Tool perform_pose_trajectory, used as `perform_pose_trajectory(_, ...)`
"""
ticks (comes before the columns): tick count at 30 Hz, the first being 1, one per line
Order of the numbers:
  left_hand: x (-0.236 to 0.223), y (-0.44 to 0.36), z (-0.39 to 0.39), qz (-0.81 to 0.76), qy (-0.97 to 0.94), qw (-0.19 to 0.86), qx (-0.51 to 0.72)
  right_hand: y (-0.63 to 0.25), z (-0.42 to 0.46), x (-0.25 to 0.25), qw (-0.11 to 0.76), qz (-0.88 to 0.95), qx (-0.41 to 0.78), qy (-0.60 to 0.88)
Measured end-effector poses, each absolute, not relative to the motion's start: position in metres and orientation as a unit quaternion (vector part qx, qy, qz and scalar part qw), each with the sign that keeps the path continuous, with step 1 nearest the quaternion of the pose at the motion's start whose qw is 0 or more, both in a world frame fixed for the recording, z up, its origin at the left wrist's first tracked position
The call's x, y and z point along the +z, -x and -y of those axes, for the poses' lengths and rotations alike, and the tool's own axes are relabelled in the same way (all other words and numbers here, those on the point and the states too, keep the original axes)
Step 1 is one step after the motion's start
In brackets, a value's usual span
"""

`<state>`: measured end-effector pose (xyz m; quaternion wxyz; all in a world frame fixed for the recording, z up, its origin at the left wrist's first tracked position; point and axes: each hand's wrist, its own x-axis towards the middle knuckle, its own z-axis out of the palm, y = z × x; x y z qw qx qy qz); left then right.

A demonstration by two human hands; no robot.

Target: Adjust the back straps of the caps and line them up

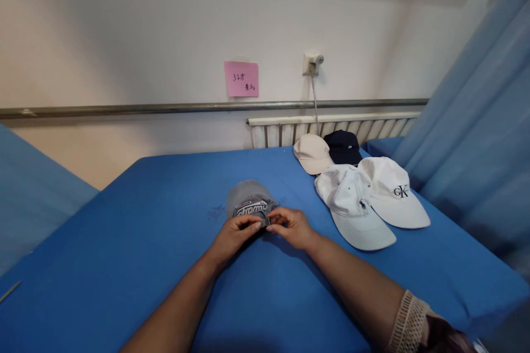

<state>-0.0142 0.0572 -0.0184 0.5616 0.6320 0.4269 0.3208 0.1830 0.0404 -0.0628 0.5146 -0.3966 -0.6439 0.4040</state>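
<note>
A grey baseball cap (248, 192) with white lettering on its back lies on the blue-covered table (165, 198), its back strap turned toward me. My left hand (237, 237) pinches the left part of the dark strap (265, 222) between thumb and fingers. From the other side, my right hand (293, 227) grips the strap's right end by its thumb and fingertips. The fingers of both hands nearly meet at the strap. Part of the cap's lower edge is hidden behind my hands.
To the right lie a beige cap (311, 150), a navy cap (343, 146), a pale cap with a small emblem (351, 198) and a white lettered cap (391, 185). Behind the table are a radiator (281, 135) and a rail (174, 108). A blue curtain (476, 138) hangs right.
</note>
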Motion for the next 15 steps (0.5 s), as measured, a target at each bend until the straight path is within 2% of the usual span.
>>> perform_pose_trajectory(15, -0.015, 0.012, -0.056, -0.418, -0.658, 0.544, 0.311, -0.183, -0.034, -0.053, 0.492, 0.729, 0.277, 0.387)
